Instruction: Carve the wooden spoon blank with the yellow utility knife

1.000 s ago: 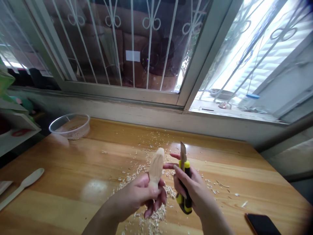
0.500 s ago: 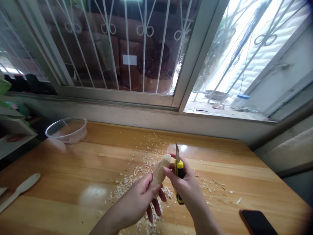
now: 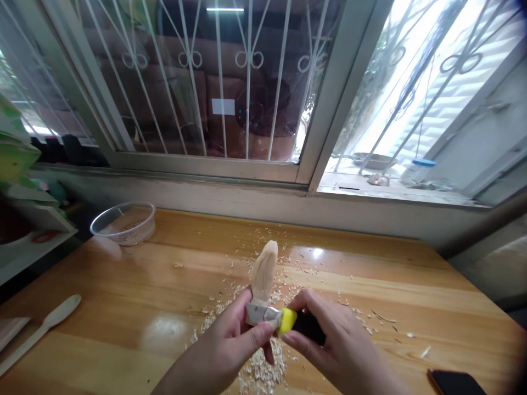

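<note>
A pale piece of carved wood (image 3: 264, 269) with a rounded tip points away from me, its lower end closed in my left hand (image 3: 236, 343). My right hand (image 3: 329, 343) grips a yellow and black utility knife (image 3: 289, 320). Its blade lies across the narrower lower part of the wood. The left thumb rests against the knife near the base of the blade. Beneath both hands a heap of wood shavings (image 3: 263, 366) covers the tabletop, and part of it is hidden by the hands.
On the wooden table (image 3: 185, 291) a wooden spoon (image 3: 51, 321) lies at the left. A clear plastic bowl (image 3: 125, 233) stands at the back left. The phone (image 3: 456, 382) is at the front right. Behind runs a barred window (image 3: 230, 170).
The knife has swung from upright beside the wood to lying across its lower part. The wood now stands more upright, and the left thumb has come to the knife.
</note>
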Motion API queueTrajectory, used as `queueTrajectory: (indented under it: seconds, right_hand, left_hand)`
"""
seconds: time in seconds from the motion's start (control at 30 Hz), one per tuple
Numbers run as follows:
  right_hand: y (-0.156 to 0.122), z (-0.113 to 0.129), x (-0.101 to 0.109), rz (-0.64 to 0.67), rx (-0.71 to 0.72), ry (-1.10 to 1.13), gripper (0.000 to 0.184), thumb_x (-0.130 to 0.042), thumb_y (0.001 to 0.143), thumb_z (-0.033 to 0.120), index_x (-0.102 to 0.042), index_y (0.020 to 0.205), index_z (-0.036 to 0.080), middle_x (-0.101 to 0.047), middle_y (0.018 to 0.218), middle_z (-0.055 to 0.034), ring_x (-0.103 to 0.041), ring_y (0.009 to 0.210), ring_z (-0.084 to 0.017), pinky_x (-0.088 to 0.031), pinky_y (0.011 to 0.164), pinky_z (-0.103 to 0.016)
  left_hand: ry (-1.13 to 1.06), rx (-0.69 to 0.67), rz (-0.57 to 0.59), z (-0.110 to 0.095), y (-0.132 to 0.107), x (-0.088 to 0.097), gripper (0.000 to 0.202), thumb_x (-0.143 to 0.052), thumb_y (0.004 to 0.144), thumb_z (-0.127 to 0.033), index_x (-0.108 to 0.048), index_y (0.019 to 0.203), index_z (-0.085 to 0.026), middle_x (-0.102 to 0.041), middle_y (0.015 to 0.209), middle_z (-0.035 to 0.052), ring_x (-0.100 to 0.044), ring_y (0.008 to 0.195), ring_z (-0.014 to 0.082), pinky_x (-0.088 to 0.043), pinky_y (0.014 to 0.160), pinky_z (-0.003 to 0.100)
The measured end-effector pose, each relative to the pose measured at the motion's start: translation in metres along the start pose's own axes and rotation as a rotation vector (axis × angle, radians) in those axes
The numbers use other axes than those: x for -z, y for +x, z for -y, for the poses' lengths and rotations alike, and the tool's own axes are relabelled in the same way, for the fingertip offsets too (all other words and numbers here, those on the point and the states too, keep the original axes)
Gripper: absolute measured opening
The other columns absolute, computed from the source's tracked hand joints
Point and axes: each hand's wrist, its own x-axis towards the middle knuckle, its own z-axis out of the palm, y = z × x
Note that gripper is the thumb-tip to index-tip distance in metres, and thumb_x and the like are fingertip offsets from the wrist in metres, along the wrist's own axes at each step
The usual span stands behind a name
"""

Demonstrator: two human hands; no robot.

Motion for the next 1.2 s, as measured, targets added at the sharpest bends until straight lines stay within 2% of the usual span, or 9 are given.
queueTrajectory:
  seconds: [0.17, 0.33, 0.5, 0.63, 0.87, 1.07, 1.2]
  right_hand:
    - [-0.002, -0.001, 0.004, -0.006, 0.047, -0.051, 0.023, -0.063, 0.08, 0.045, -0.054, 0.082, 0.024, -0.061, 0.067, -0.0011, -0.052, 0.051, -0.014, -0.035, 0.047, -0.026]
    - [-0.002, -0.002, 0.004, 0.02, 0.055, -0.058, 0.023, -0.062, 0.079, 0.045, -0.053, 0.08, 0.024, -0.061, 0.065, -0.0004, -0.05, 0.05, -0.013, -0.034, 0.046, -0.025]
    - [0.0, -0.001, 0.001, 0.006, 0.052, -0.001, 0.022, -0.063, 0.078, 0.044, -0.054, 0.078, 0.024, -0.06, 0.061, 0.0003, -0.048, 0.047, -0.012, -0.033, 0.045, -0.025]
    - [0.001, -0.001, 0.001, -0.006, 0.052, 0.029, 0.021, -0.063, 0.078, 0.043, -0.053, 0.077, 0.025, -0.059, 0.059, 0.001, -0.048, 0.046, -0.012, -0.033, 0.044, -0.025]
    - [0.002, -0.002, 0.0, -0.04, 0.07, -0.011, 0.025, -0.062, 0.079, 0.047, -0.053, 0.077, 0.024, -0.06, 0.059, 0.0002, -0.049, 0.045, -0.012, -0.035, 0.043, -0.025]
    - [0.001, -0.002, 0.001, -0.103, 0.136, -0.043, 0.026, -0.061, 0.08, 0.048, -0.051, 0.082, 0.024, -0.059, 0.06, 0.0013, -0.051, 0.046, -0.012, -0.037, 0.043, -0.024]
    - [0.0, -0.001, 0.001, -0.121, 0.173, -0.066, 0.028, -0.057, 0.083, 0.051, -0.05, 0.084, 0.024, -0.059, 0.062, 0.0011, -0.053, 0.048, -0.012, -0.039, 0.044, -0.024]
  left_hand:
    - [-0.054, -0.018, -0.008, 0.0, -0.002, -0.006, 0.032, -0.061, 0.081, -0.045, -0.056, 0.099, -0.019, -0.046, 0.066, -0.004, -0.041, 0.058, 0.0081, -0.037, 0.058, 0.022]
    - [-0.051, -0.037, -0.044, 0.001, -0.003, -0.007, 0.021, -0.06, 0.084, -0.037, -0.056, 0.097, -0.022, -0.043, 0.069, -0.0043, -0.035, 0.058, 0.0076, -0.031, 0.055, 0.02]
    - [0.0, -0.066, -0.045, -0.001, -0.003, -0.01, 0.026, -0.056, 0.084, -0.044, -0.052, 0.092, -0.019, -0.044, 0.064, -0.0043, -0.039, 0.057, 0.0088, -0.033, 0.056, 0.022]
    - [0.008, -0.066, -0.07, -0.004, -0.003, -0.013, 0.03, -0.057, 0.084, -0.044, -0.052, 0.098, -0.018, -0.047, 0.067, -0.0026, -0.044, 0.062, 0.0112, -0.036, 0.062, 0.024]
    - [0.001, -0.047, -0.209, -0.009, -0.003, -0.022, 0.044, -0.06, 0.077, -0.054, -0.054, 0.096, -0.015, -0.049, 0.065, -0.0033, -0.044, 0.061, 0.0109, -0.037, 0.064, 0.025]
    - [0.03, -0.069, -0.262, -0.009, -0.005, -0.028, 0.039, -0.058, 0.078, -0.055, -0.053, 0.089, -0.018, -0.051, 0.059, -0.0042, -0.049, 0.059, 0.0115, -0.039, 0.068, 0.026]
    - [0.016, -0.054, -0.246, -0.007, -0.006, -0.029, 0.043, -0.057, 0.079, -0.055, -0.053, 0.1, -0.017, -0.051, 0.06, -0.0039, -0.051, 0.058, 0.0125, -0.041, 0.064, 0.026]
